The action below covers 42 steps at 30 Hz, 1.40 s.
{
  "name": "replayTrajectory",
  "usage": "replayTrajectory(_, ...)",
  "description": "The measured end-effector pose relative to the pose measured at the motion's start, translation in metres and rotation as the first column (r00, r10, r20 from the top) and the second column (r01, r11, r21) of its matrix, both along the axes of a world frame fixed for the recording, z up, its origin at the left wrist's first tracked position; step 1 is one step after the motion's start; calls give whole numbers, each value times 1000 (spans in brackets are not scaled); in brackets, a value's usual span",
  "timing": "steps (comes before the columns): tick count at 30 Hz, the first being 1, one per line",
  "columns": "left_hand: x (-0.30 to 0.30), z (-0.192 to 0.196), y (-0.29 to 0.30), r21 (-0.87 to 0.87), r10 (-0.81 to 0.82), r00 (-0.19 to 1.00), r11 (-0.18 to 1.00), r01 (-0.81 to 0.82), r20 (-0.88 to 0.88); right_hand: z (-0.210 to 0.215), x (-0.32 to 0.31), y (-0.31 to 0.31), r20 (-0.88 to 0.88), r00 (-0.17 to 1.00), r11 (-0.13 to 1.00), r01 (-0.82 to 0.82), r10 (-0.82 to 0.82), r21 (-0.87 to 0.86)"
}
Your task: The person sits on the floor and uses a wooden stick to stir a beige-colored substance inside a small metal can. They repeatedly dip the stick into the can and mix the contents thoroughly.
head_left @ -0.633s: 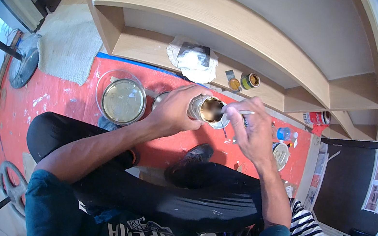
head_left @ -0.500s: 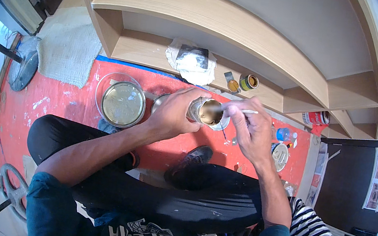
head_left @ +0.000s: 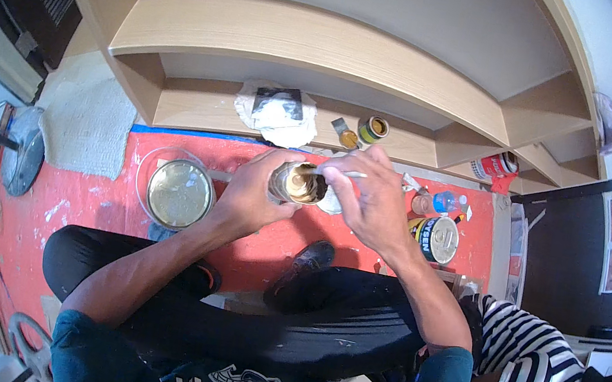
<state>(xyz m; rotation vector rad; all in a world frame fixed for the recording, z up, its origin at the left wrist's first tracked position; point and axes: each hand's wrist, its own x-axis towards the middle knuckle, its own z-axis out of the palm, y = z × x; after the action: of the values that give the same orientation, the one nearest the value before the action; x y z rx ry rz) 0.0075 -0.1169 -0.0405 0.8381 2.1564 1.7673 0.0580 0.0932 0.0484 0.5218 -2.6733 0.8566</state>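
My left hand (head_left: 243, 196) is wrapped round a clear cup-like container (head_left: 281, 180), held tilted above the red floor covering. Its inside is smeared with brownish-gold liquid. In my right hand (head_left: 372, 201) is a thin pale-handled stick or brush (head_left: 356, 174), pinched between thumb and fingers. Its far end reaches into the container's mouth, and the tip is too blurred to name. Just below the container, partly hidden by my right hand, lies a white round piece (head_left: 330, 201). A lidded metal pail (head_left: 180, 193) with a wire handle stands left of my left hand.
A wooden shelf unit (head_left: 304, 42) spans the far side, holding a white cloth (head_left: 284, 124) and an open small can (head_left: 374, 129). To the right stand a yellow-black can (head_left: 435, 239), a plastic bottle (head_left: 447, 203) and a red-white can (head_left: 493, 165). A person's striped sleeve (head_left: 533, 363) is close at my right.
My view has shifted, so the shelf and floor sit lower and further left. Both hands still hold the container and stick close together. More of the other person's arm shows at the right.
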Motion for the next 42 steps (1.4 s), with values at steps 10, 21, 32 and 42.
replayTrajectory(10,2,8,1,-56,3,996,998,-8,-86,1,5,4,148,987,986,-44,69,-162)
replayTrajectory(21,1,10,3,-57,1,1000,998,-2,-19,8,0,6,54,998,998,-14,17,-56)
replayTrajectory(32,-1,10,3,1,41,996,999,-41,-84,19,2,15,104,994,995,20,-10,-95)
replayTrajectory(42,-4,5,4,-6,65,990,998,-66,-125,17,3,19,84,996,999,-33,32,1)
